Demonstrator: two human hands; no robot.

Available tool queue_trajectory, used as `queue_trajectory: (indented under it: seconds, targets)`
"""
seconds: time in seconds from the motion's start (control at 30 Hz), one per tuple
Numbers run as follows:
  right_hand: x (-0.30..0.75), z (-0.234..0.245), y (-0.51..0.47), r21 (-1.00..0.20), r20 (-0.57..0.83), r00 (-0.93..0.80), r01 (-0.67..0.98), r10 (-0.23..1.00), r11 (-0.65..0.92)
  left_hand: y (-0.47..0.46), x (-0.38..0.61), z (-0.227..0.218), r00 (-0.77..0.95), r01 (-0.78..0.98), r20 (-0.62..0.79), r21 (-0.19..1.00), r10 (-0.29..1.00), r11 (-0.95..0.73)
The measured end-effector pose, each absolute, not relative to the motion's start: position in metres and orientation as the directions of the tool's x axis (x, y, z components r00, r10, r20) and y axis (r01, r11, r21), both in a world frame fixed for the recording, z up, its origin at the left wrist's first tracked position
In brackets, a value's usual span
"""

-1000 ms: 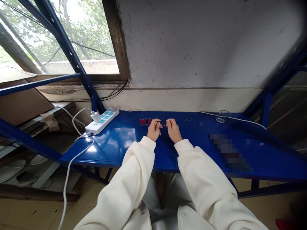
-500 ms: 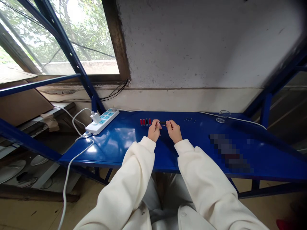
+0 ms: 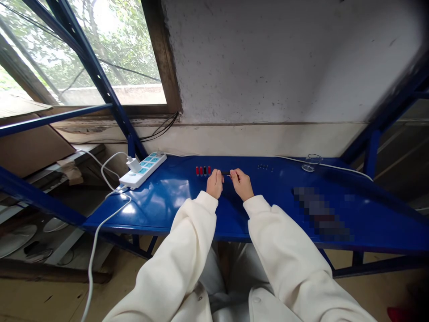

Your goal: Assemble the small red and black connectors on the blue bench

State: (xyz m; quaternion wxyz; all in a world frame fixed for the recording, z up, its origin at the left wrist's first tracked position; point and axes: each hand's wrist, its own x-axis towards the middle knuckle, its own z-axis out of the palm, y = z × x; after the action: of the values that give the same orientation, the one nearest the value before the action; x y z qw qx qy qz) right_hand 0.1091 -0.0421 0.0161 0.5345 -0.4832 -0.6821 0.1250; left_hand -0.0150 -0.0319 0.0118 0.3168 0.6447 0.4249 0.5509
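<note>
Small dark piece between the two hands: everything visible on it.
The small dark rod-like piece is thin, blackish and lies roughly level, just above the blue metal tabletop. The left hand pinches one end and the right hand the other. Material and finer parts are too small to tell.

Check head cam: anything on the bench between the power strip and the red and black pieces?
Nothing: the head view shows only bare blue bench top between the power strip and the row of red and black pieces.

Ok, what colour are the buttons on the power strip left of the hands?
Light blue, on the white plastic power strip; clearest in the head view.
</note>
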Motion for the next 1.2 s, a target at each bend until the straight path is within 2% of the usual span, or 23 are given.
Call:
queue_trajectory:
  seconds: [0.2,0.4,0.57,0.97,1.2]
  targets:
    - [0.1098,0.014,-0.0405,-0.692,0.599,0.027,0.519,0.8,0.501,-0.0294,-0.0162,0.0115,0.019,0.181,0.411,0.895,0.912,-0.407]
    - [0.1116,0.0137,-0.0377,-0.697,0.606,0.109,0.552,0.788,0.459,-0.0261,-0.0154,0.0104,0.062,0.05,0.412,0.908,0.909,-0.415]
    - [0.1117,0.0139,-0.0374,-0.693,0.605,0.11,0.56,0.789,0.454,-0.0269,-0.0164,0.0101,0.111,0.091,0.431,0.893,0.896,-0.441]
    - [0.109,0.0159,-0.0417,-0.694,0.588,0.056,0.548,0.807,0.467,-0.03,-0.0164,0.0114,0.05,0.123,0.39,0.911,0.919,-0.393]
    - [0.1088,0.0159,-0.0421,-0.685,0.595,0.044,0.549,0.803,0.478,-0.0263,-0.0158,0.0107,0.002,0.075,0.307,0.949,0.952,-0.306]
